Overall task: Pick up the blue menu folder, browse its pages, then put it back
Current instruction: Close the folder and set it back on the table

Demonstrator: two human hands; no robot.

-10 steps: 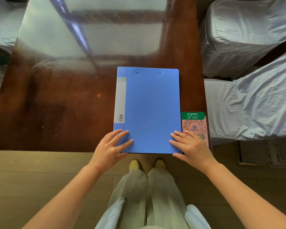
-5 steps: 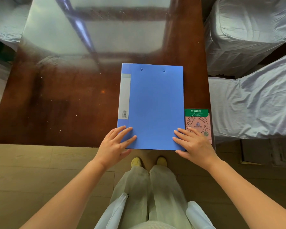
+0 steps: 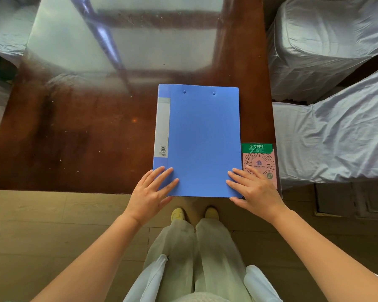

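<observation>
The blue menu folder (image 3: 202, 138) lies closed and flat on the glass-topped brown table (image 3: 74, 138), its white spine label on the left. Its near edge sticks out slightly past the table's front edge. My left hand (image 3: 151, 192) rests on the near left corner, fingers spread on the cover and thumb tucked at the overhanging edge. My right hand (image 3: 254, 188) holds the near right corner the same way, with its thumb under the edge.
A pink and green QR-code card (image 3: 260, 162) lies just right of the folder, partly under my right fingers. Two chairs in grey covers (image 3: 327, 136) stand close along the table's right side. Wooden floor and my legs are below the table edge.
Both hands stay on the folder's near corners. The folder's near edge now overhangs the table front a little more, and the view has shifted slightly.
</observation>
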